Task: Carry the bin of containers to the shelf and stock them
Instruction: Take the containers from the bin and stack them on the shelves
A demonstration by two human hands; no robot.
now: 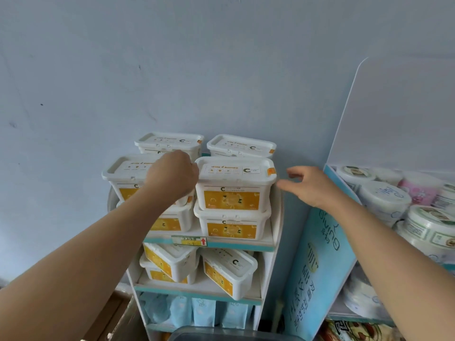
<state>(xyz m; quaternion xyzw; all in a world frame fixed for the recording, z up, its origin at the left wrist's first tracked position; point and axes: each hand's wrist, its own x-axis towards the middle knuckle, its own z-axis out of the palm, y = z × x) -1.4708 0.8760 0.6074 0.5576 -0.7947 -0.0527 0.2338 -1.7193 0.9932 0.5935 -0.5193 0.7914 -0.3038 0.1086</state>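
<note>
White lidded containers with yellow labels stand two high on the top shelf (236, 243) of a narrow white and teal rack. My left hand (172, 174) curls over the right end of the front left top container (125, 171), fingers tucked down between the two front stacks. The front right top container (234, 183) sits squarely on the one below it. Apart from that stack, to its right, my right hand (307, 185) hovers with fingers spread and nothing in it. Two more containers (241, 145) stand behind. The dark rim of the bin (221, 335) shows at the bottom edge.
On the second shelf, more containers (229, 271) lie tilted. Blue pouches (204, 311) fill the shelf below. A blue display stand (317, 267) with round white tubs (384, 195) stands close on the right. A pale blue wall backs the rack.
</note>
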